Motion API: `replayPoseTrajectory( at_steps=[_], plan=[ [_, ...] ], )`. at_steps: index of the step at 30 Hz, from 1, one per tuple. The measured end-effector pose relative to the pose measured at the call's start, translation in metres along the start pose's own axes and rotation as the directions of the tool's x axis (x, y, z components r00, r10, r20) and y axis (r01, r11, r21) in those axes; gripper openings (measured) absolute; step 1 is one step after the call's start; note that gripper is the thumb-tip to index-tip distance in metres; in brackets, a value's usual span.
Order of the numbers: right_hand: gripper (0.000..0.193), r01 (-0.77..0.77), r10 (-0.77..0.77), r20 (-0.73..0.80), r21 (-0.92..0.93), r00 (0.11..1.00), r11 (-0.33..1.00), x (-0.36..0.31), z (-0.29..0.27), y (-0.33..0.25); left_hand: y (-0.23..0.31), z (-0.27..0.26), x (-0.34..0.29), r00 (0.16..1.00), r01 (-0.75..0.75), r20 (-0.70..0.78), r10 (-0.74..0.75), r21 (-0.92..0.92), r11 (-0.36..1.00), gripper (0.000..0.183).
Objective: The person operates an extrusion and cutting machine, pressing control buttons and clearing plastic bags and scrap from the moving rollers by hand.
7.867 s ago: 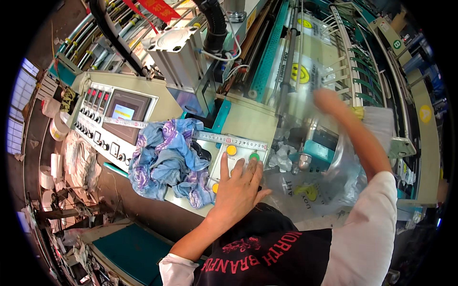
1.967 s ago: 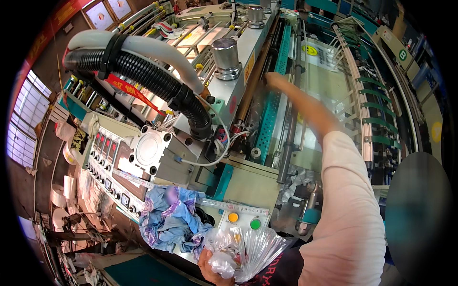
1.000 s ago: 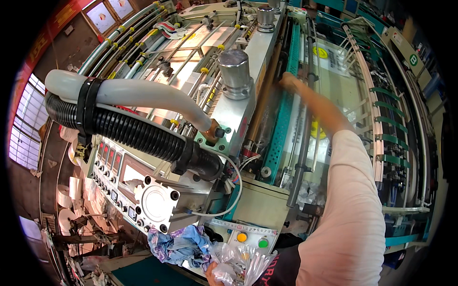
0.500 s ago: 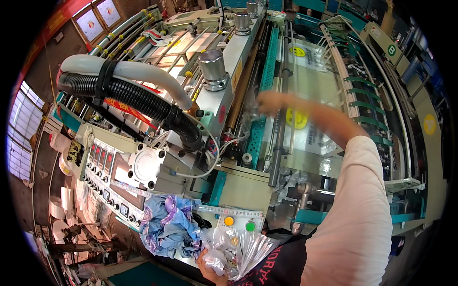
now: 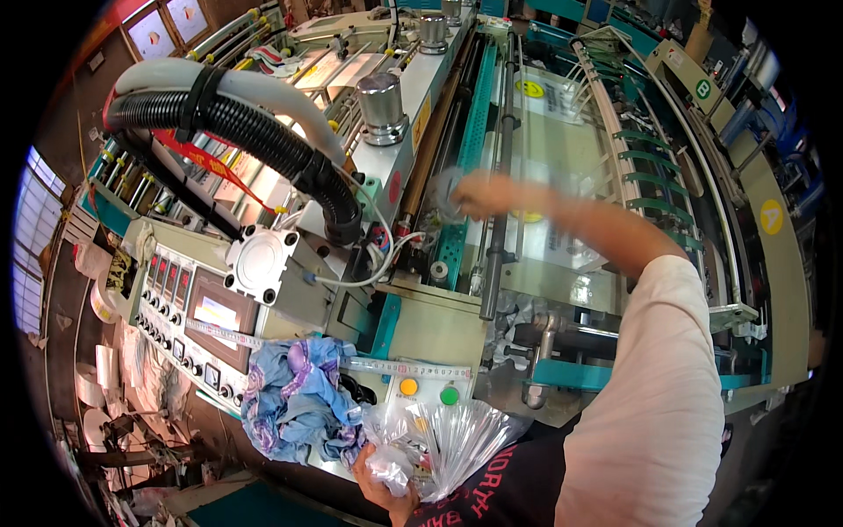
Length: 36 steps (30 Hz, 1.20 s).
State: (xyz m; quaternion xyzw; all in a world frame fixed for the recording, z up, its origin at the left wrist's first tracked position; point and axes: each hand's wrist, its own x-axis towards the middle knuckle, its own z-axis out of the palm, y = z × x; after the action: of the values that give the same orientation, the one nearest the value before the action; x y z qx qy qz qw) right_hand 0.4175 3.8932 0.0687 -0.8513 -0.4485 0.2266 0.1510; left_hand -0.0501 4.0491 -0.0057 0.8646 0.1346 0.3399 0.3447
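My left hand [image 5: 385, 494], low in the view against my dark shirt, is closed round a bunch of crinkled clear plastic bags [image 5: 465, 443] fanned out to the right. Over the machine's green perforated strip [image 5: 461, 233] reaches my right hand [image 5: 485, 195], blurred by motion, its fingers closed. A wisp of clear plastic film [image 5: 446, 191] shows at its fingertips, too smeared to make out fully. Beneath that forearm runs a grey roller bar [image 5: 502, 167]. Beside the left hand lies a crumpled blue and purple cloth [image 5: 303, 395], next to an orange button [image 5: 408, 386] and a green button [image 5: 450, 395].
A control panel [image 5: 206, 325] with knobs stands at left, under a thick black ribbed hose [image 5: 263, 132]. Metal cylinders [image 5: 381, 105] top the machine's beam. Printed film with yellow smiley faces [image 5: 529, 89] spans the right-hand bed, beside green curved guides [image 5: 654, 178].
My right hand has shifted slightly left, with film still at its fingers. The left hand keeps hold of the plastic bags. The whole view has moved a little.
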Motion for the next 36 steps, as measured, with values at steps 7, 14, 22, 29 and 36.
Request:
replayPoseTrajectory(
  at_steps=[7, 14, 22, 29, 36],
  plan=[
    [0.037, -0.179, 0.138, -0.131, -0.388, 0.982, 0.904, 0.013, 0.005, 0.006, -0.004, 0.008, -0.007, 0.992, -0.002, -0.123, -0.015, -0.14, 0.99, 0.04],
    [0.033, -0.114, 0.086, -0.102, -0.312, 0.991, 0.943, 0.005, 0.011, -0.002, 0.005, 0.004, -0.004, 0.992, 0.067, -0.109, -0.069, -0.02, 0.998, 0.036],
    [0.034, 0.152, -0.2, -0.129, -0.313, 0.971, 0.938, -0.013, 0.031, -0.01, 0.012, 0.007, 0.0, 0.985, 0.076, -0.151, -0.08, -0.027, 0.997, 0.03],
    [0.021, -0.131, -0.031, -0.479, -0.301, 0.878, 0.944, -0.025, -0.005, 0.039, 0.006, 0.006, 0.008, 0.991, -0.034, -0.127, 0.041, 0.056, 0.998, 0.046],
    [0.026, -0.088, 0.652, -0.318, 0.856, 0.688, 0.51, 0.03, -0.005, 0.09, 0.015, -0.003, 0.008, 0.996, 0.008, -0.09, 0.001, 0.096, 0.995, 0.054]
  ],
)
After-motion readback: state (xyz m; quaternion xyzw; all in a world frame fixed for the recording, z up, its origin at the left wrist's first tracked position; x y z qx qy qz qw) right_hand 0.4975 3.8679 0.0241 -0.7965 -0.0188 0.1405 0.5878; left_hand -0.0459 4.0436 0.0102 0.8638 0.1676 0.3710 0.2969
